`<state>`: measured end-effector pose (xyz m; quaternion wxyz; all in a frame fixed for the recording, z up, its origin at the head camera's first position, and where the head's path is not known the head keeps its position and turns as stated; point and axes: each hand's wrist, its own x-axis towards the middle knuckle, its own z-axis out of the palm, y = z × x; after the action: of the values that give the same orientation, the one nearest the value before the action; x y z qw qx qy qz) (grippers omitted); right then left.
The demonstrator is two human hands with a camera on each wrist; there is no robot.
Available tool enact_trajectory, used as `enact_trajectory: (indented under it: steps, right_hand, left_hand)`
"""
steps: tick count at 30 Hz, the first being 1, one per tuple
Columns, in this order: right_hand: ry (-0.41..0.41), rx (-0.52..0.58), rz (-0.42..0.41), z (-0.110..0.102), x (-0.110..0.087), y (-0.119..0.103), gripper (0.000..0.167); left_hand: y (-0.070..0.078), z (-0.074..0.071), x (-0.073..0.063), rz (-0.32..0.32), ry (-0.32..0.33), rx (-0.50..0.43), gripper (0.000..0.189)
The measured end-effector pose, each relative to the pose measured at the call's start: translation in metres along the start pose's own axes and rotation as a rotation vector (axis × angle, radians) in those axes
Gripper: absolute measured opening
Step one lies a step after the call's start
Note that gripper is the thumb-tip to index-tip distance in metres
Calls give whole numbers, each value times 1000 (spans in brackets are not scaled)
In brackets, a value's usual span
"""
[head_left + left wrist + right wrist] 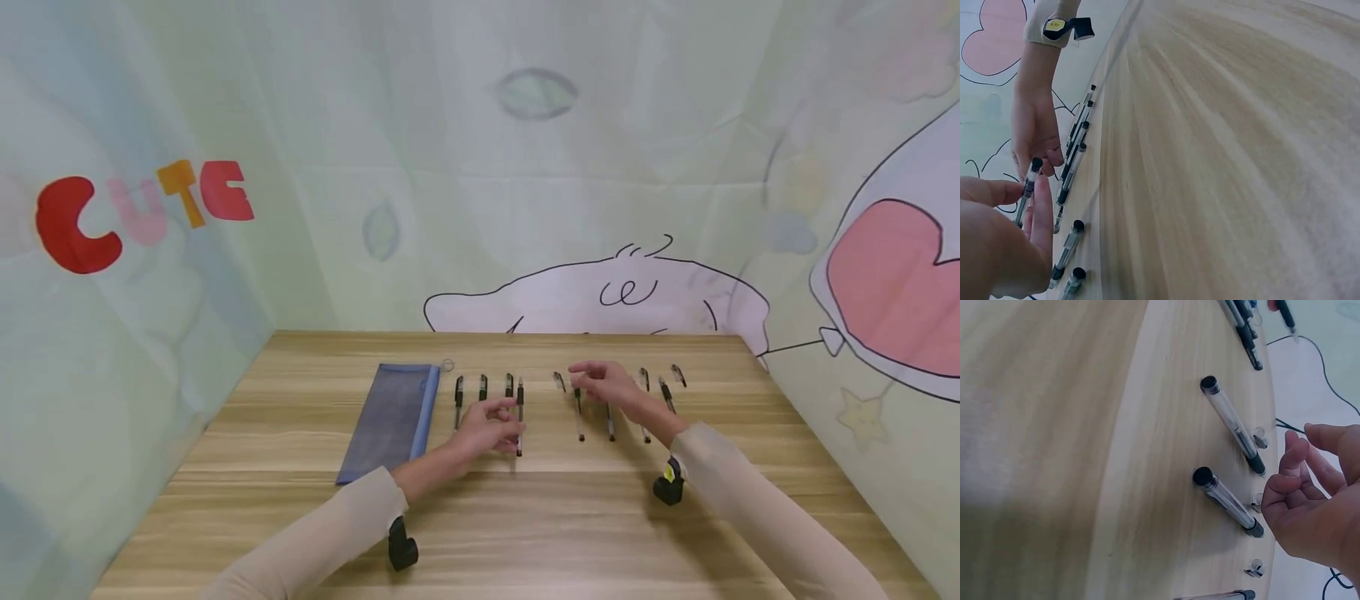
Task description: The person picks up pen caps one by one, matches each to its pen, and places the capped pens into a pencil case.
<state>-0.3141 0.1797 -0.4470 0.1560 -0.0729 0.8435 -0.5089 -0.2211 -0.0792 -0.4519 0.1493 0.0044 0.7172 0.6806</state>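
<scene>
My left hand (487, 427) pinches a clear-barrelled black gel pen (520, 421) between thumb and fingers, its dark-gripped writing end pointing away from me. In the left wrist view this pen (1029, 184) stands tilted in the fingers. My right hand (611, 387) hovers over the far part of the pens on the right, fingers loosely bent; I see nothing held in it. Under and beside it lie a gel pen (610, 423), another pen (1232, 425) and loose clear caps, one cap (1260, 437) just beyond the fingers. The right palm's inner side is partly hidden.
Capped pens, one pen (459, 400) leftmost, lie left of my left hand. A blue mesh zip pouch (390, 417) with a ring pull lies farther left. More uncapped pens (667, 393) and a cap (678, 375) lie right. A printed curtain (375, 167) borders the wooden table (525, 533).
</scene>
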Motion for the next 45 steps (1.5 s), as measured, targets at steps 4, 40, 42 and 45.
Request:
enact_trajectory:
  steps: [4, 40, 42, 45]
  right_hand:
    - [13, -27, -25, 1, 11, 2, 38]
    - [-16, -496, -175, 21, 34, -14, 34]
    - [-33, -473, -181, 22, 33, -14, 34]
    - [-48, -412, -175, 23, 32, -16, 32]
  left_hand:
    - [0, -1, 0, 6, 1, -20, 60]
    - [-6, 5, 0, 23, -51, -36, 55]
    - [-7, 5, 0, 23, -54, -38, 54]
    - [-7, 6, 1, 16, -56, -35, 54]
